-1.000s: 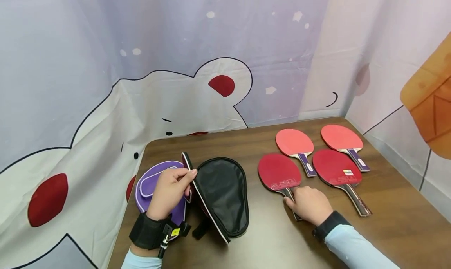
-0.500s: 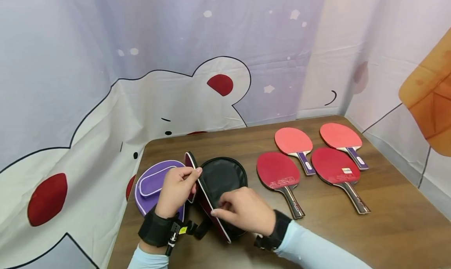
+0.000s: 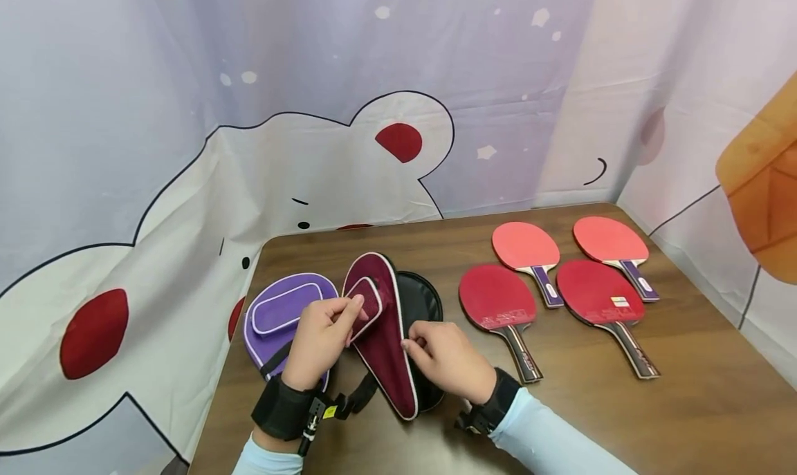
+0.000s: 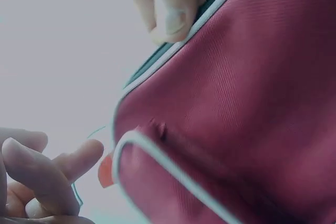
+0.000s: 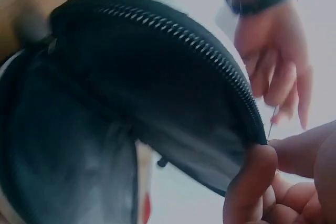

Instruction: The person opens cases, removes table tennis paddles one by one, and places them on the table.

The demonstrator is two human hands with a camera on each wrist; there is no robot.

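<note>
Between both hands (image 3: pixel 324 333) (image 3: pixel 445 357) stands the maroon paddle case (image 3: pixel 382 330), edges pinched.

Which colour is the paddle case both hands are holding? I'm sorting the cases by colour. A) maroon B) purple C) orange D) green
A: the left hand and the right hand both grip the maroon case, while the purple case lies beside it on the table.

Maroon paddle case (image 3: pixel 384 333), white piping, unzipped, lid raised, black lining showing.
</note>
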